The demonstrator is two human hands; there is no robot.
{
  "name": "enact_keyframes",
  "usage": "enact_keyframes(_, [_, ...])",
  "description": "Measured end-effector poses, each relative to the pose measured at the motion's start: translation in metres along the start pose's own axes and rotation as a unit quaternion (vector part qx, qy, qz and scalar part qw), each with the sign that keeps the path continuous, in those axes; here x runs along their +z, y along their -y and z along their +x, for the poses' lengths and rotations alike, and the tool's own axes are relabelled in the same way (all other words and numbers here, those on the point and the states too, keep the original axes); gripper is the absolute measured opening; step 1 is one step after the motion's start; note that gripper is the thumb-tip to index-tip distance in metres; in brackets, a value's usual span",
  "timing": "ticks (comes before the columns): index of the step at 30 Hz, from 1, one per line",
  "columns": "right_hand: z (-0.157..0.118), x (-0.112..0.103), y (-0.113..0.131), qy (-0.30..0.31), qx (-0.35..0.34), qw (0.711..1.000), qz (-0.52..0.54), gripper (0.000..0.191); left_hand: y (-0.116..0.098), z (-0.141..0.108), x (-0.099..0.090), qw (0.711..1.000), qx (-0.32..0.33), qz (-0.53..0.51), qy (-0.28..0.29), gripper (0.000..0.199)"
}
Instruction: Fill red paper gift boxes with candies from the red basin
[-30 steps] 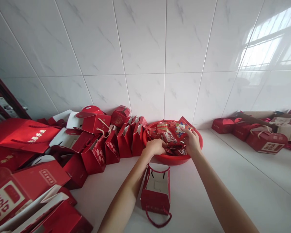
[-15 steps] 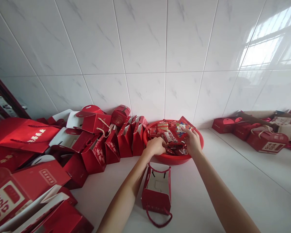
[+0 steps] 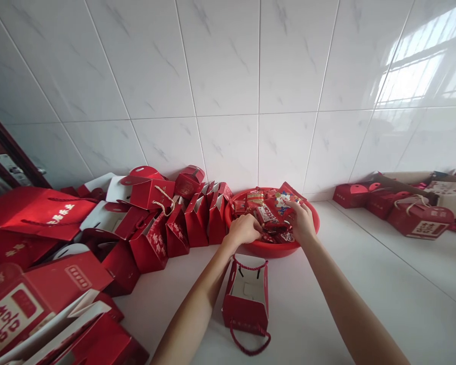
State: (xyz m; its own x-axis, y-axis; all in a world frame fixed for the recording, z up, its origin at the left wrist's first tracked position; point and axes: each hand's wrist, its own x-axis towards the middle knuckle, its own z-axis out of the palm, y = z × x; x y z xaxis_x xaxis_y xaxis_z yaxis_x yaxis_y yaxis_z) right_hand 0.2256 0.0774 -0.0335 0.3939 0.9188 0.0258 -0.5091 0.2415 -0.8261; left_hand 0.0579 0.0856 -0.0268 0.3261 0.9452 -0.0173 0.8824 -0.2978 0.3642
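Many red gift boxes [image 3: 150, 248] crowd the left of the table [image 3: 403, 294], piled at several angles, with a red gift bag [image 3: 41, 208] bearing white lettering lying among them, and a row of narrow red gift bags [image 3: 197, 223] standing right up beside the basin. Over on the right, near the wall, sit more red boxes, one with a pale twine handle [image 3: 421, 223], next to an open carton [image 3: 454, 207]. The red plastic basin [image 3: 269, 250] is in the middle, close to the tiled wall [image 3: 228, 66], heaped with glossy red snack packets [image 3: 266, 214], some printed in white, gold or blue. Both hands are in it: the left hand [image 3: 245, 229] curls its fingers at the near left of the heap, the right hand [image 3: 301, 218] bends its own over the right side — whether either grip has closed on a packet, I cannot tell. Just in front of the basin, between the forearms, stands an open red box [image 3: 245, 315], its white inside showing and dark red rope handles at both ends. The left forearm passes close to its edge; the clearest room is the bare white surface right of the right forearm.
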Motion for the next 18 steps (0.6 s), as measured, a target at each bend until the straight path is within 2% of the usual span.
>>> enact_keyframes(11, [-0.0028,0.0019,0.0020,0.007,-0.002,1.000,0.000,0.027,-0.0016,0.0077,-0.0011,0.996,0.001,0.051,0.078,0.034])
enact_keyframes(18, [-0.0035,0.0023,0.0031,0.004,0.000,1.000,-0.004,0.024,-0.0024,0.0060,0.0002,0.999,-0.011,0.033,0.039,0.032])
